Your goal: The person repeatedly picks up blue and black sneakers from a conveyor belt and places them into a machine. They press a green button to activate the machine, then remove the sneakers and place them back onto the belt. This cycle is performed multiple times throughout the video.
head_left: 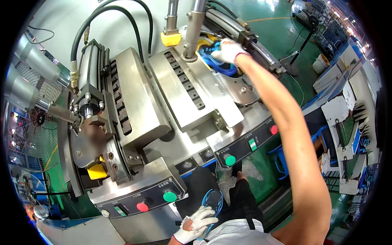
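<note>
My right hand (228,51), in a white knitted glove, reaches far forward to the machine's right station. Its fingers close on a blue shoe (216,64) seated there, partly hidden by the glove; yellow parts show beside it. Down near my lap, my left hand (197,223), also gloved in white, grips a dark shoe with bright blue trim (212,201). The glove covers part of that shoe. A yellow pad (170,39) on a vertical rod hangs just left of the blue shoe.
The steel machine (139,98) spreads before me, with slotted housings and black hoses. Its front panels carry green buttons (230,160) and red buttons (142,207). A cylinder (261,49) lies beyond my right hand. At right stand a rack (347,143), a bucket (321,63) and a fan (312,22).
</note>
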{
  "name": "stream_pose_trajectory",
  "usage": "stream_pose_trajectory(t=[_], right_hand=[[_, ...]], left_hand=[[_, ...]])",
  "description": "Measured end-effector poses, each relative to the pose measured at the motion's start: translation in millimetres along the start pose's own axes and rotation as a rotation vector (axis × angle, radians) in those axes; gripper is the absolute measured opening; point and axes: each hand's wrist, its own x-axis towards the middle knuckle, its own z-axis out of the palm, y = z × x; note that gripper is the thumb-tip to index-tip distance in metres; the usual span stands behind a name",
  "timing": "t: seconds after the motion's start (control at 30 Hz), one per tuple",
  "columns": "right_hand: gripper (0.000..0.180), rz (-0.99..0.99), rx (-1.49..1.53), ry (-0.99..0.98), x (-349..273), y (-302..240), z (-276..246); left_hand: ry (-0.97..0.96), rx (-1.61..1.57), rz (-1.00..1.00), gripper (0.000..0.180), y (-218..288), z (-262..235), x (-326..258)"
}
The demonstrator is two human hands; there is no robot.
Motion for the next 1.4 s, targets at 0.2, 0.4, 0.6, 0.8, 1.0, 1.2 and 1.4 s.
stream_pose_trajectory(t=[0.2, 0.4, 0.6, 0.8, 1.0, 1.2, 1.4], right_hand=[[0.057, 0.095, 0.010, -0.056, 7, -33, 43], [0.071, 0.077, -0.001, -0.049, 17, -13, 44], [0.087, 0.091, 0.204, -0.136, -47, -11, -7], [0.069, -0.435, 0.605, 0.388, -295, -69, 27], [0.088, -0.533, 0.067, 0.024, -370, -75, 136], [0.095, -0.316, 0.595, 0.183, -464, -41, 86], [0.121, -0.023, 0.838, -0.056, -649, -18, 47]], left_hand=[[-0.054, -0.143, -0.003, 0.052, -21, 16, 4], [-0.054, -0.103, -0.007, 0.044, -20, 24, 7], [0.068, -0.259, 0.008, 0.035, -18, 34, 4], [0.187, -0.132, -0.014, 0.029, -13, 40, -7], [0.157, -0.036, 0.059, 0.029, -6, 47, 7], [0.420, 0.021, -0.003, 0.025, 21, 65, 21], [0.560, 0.073, 0.171, 0.027, 95, 75, 91]])
